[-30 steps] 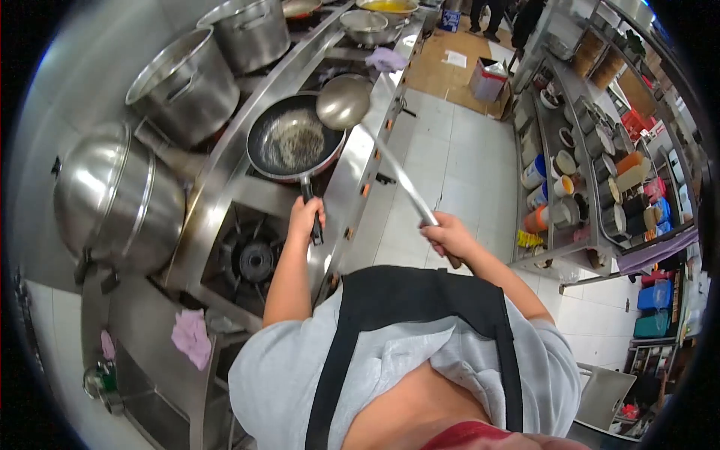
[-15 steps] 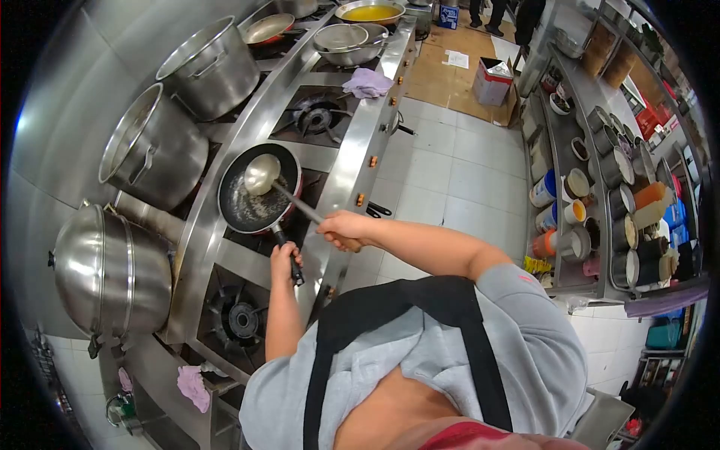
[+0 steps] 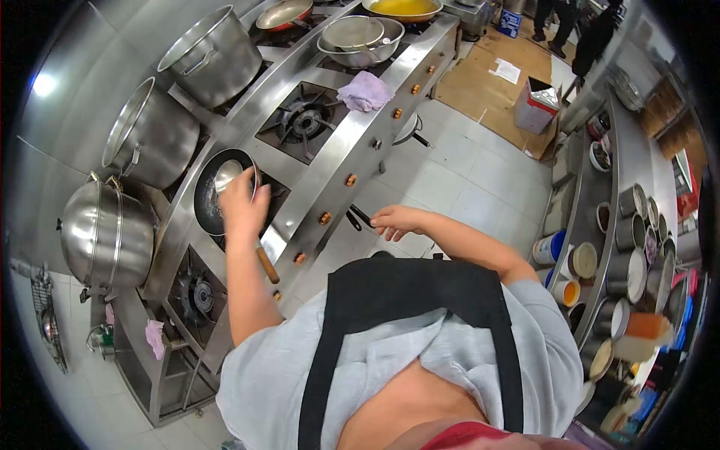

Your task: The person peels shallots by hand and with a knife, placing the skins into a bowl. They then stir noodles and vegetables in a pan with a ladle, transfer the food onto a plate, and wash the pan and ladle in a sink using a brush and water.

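Observation:
A dark frying pan (image 3: 208, 199) sits on a burner of the steel stove, with the bowl of a ladle (image 3: 226, 174) resting inside it. The ladle's wooden handle end (image 3: 266, 264) sticks out over the stove's front edge. My left hand (image 3: 244, 206) is over the pan's right side and covers part of the ladle's handle. Its fingers are blurred and partly hidden, so their grip does not show. My right hand (image 3: 399, 221) hangs in front of the stove, fingers loosely apart and holding nothing. Dark handles (image 3: 360, 217) show beside its fingertips, lower down.
Tall steel pots (image 3: 154, 135) and a lidded steamer (image 3: 109, 232) line the wall. A purple cloth (image 3: 365, 91) lies on the stove edge near a bare burner (image 3: 306, 120). Farther along are strainers (image 3: 360, 41) and a pan of yellow liquid (image 3: 405, 6). Shelving (image 3: 592, 202) stands right.
My left hand has left the pan's handle and moved up over the pan. My right hand has let go of the ladle and drawn back right. The view has shifted.

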